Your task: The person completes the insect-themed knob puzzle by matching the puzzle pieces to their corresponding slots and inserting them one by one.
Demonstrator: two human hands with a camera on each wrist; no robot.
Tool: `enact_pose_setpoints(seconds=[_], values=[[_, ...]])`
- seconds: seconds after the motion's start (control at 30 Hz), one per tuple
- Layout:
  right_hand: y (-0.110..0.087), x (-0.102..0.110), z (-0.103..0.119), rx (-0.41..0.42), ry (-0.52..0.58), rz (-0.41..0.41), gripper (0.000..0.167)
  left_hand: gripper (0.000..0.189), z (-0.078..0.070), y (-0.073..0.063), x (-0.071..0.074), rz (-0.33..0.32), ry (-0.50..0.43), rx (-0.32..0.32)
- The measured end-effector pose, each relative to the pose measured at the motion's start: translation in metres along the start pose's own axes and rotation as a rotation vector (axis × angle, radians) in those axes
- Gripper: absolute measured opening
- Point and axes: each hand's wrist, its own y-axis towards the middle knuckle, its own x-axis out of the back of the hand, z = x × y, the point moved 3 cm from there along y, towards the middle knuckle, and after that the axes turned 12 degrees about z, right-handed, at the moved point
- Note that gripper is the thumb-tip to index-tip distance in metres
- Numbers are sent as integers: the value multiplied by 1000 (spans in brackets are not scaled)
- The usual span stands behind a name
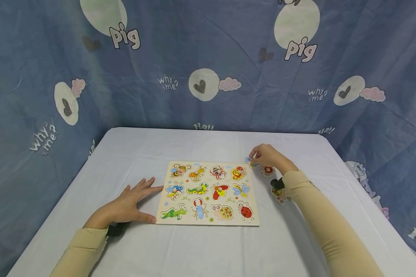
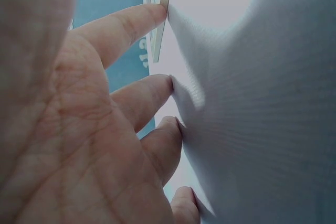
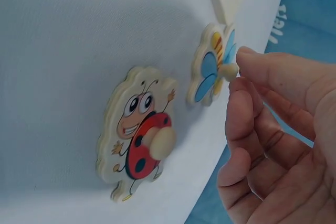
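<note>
A wooden insect puzzle board [image 1: 208, 223] lies flat on the table. My left hand [image 1: 133, 202] rests beside it with the fingers spread, the index fingertip and thumb touching the board's left edge. Past the board's far right corner, my right hand [image 1: 268, 156] pinches the knob of a blue-winged dragonfly piece [image 3: 208, 72] between thumb and index finger. In the right wrist view that piece looks tilted; whether it still touches the table I cannot tell. A ladybug piece [image 3: 139, 142] with a round knob lies near it, face up.
More loose puzzle pieces [image 1: 280, 195] lie right of the board, partly hidden under my right wrist. The table [image 1: 201, 250] has a white cloth. A blue printed curtain [image 1: 208, 46] hangs behind and at the sides.
</note>
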Motion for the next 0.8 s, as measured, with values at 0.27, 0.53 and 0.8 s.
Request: enact_pose_setpoints(seconds=[0.27, 0.53, 0.8], values=[[4, 0, -5, -23, -19, 12, 19, 103, -1, 0, 0, 4, 0, 2], [11, 0, -7, 5, -27, 3, 12, 103, -1, 1, 1, 2, 3, -3], [10, 0, -6, -11, -78, -12, 13, 103, 1, 0, 1, 7, -2, 3]])
